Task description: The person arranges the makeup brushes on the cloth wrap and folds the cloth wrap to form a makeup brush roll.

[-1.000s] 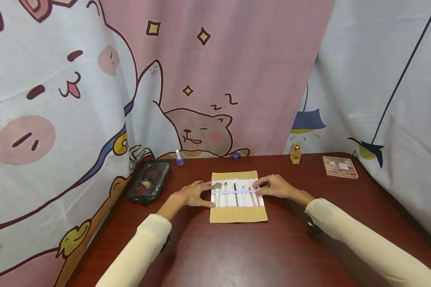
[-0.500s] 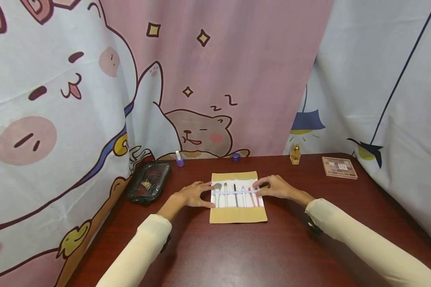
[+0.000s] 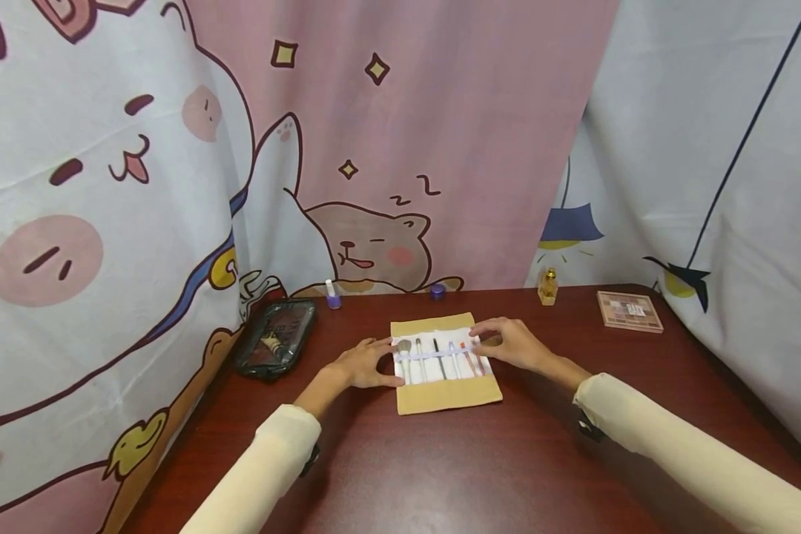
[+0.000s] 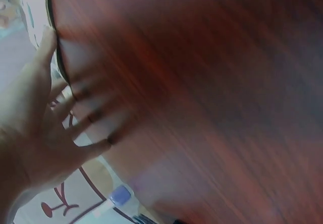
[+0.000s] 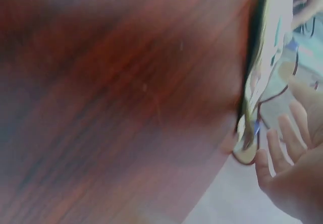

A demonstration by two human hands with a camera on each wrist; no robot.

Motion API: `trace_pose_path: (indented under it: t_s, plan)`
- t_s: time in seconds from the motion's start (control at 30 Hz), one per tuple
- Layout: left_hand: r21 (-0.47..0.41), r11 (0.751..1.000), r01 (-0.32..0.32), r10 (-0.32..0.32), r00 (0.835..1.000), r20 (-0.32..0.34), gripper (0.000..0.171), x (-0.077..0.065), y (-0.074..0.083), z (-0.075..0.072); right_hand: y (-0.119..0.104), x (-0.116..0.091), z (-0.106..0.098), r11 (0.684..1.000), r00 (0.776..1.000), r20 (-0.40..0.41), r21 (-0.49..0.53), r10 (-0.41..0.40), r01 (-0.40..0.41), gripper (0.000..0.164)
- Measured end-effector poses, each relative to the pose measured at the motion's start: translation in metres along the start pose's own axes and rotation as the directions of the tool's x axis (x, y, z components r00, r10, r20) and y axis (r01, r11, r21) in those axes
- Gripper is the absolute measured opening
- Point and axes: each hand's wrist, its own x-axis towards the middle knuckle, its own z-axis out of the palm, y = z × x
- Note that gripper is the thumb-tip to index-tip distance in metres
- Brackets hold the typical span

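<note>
A tan brush roll [image 3: 449, 396] lies unrolled at the middle of the table, slightly turned. Several makeup brushes [image 3: 440, 359] stand in its white inner panel under a pale band. My left hand [image 3: 363, 363] rests along the roll's left edge, fingers spread; in the left wrist view its thumb [image 4: 48, 42] touches the edge. My right hand [image 3: 515, 344] is at the opposite edge, fingertips touching the roll's upper right side. In the right wrist view its fingers [image 5: 280, 151] are loosely extended. Part of the roll's right edge is hidden by that hand.
A dark zip pouch [image 3: 277, 338] lies at the left. Along the back edge stand a purple nail polish bottle [image 3: 334, 297], a small purple jar [image 3: 437, 291] and a gold perfume bottle [image 3: 547, 288]. An eyeshadow palette [image 3: 630, 311] lies back right, before a printed curtain [image 3: 494, 111].
The brush roll has turned a little counterclockwise, its right side moving away from me. My right hand has moved slightly forward with it; my left hand has barely shifted.
</note>
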Motion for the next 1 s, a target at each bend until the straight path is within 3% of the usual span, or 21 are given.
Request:
trace_pose_path:
  t_s: [0.17,0.37,0.47,0.73,1.0]
  plan:
    - [0.04,0.999,0.02,-0.018,0.999,-0.049,0.086,-0.001,0.014,0.008,-0.024,-0.015,0.007,0.994,0.997,0.013,-0.083,-0.075,0.076,0.019]
    - [0.077,0.994,0.073,-0.066,0.994,-0.093,0.087,-0.004,0.029,0.014,-0.039,-0.032,0.019,0.981,0.985,0.149,-0.157,-0.088,0.111,0.005]
    - [0.097,0.993,0.068,-0.056,0.991,-0.119,0.086,-0.008,0.032,0.015,-0.036,-0.037,0.023,0.965,0.979,0.172,-0.221,-0.105,0.142,0.003]
    - [0.215,0.974,-0.063,0.101,0.981,-0.166,0.073,-0.028,0.043,0.01,-0.014,-0.037,0.008,0.929,0.978,0.125,-0.313,-0.167,0.198,0.004]
    - [0.182,0.946,-0.269,0.295,0.946,-0.133,0.041,-0.044,0.068,0.014,0.007,-0.029,-0.005,0.913,0.993,0.085,-0.393,-0.08,0.108,0.009]
